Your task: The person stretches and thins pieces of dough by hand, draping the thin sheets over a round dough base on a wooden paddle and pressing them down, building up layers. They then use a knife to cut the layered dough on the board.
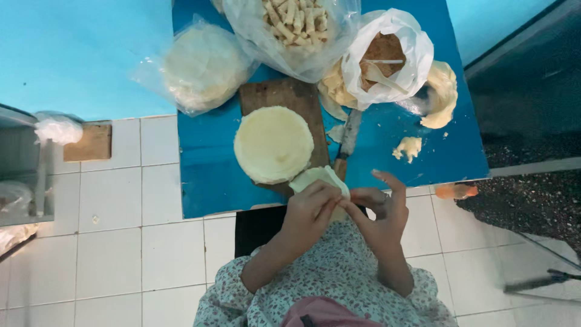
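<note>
Overhead view. A thin, pale wrapper sheet (319, 180), partly folded, is held between both hands above the near edge of the blue table (206, 175), just off the lower corner of the wooden board (284, 97). The left hand (310, 212) closes over the sheet's near side with fingers curled on it; the right hand (378, 209) pinches its right edge between thumb and forefinger, the other fingers lifted clear. The two hands are close together, both gripping the sheet.

At 11 o'clock from the sheet, a round stack of wrappers (273, 144) lies on the board. At 1 o'clock a knife (347, 140) lies beside the board, blade pointing away. Farther out at 12 o'clock stands an open bag of rolled pieces (296, 24); at 1 o'clock, a white bag of brown filling (381, 54) with a spoon in it; at 10 o'clock, a bagged stack of wrappers (203, 66). Torn scraps (408, 147) lie at 2 o'clock.

Risks, as judged: the sheet looks thin and could tear where the right-hand pinch pulls against the left-hand grip; held over the table's edge, any filling could drop to the tiled floor (121, 242); an uneven fold could open. Whether filling is inside cannot be told.
</note>
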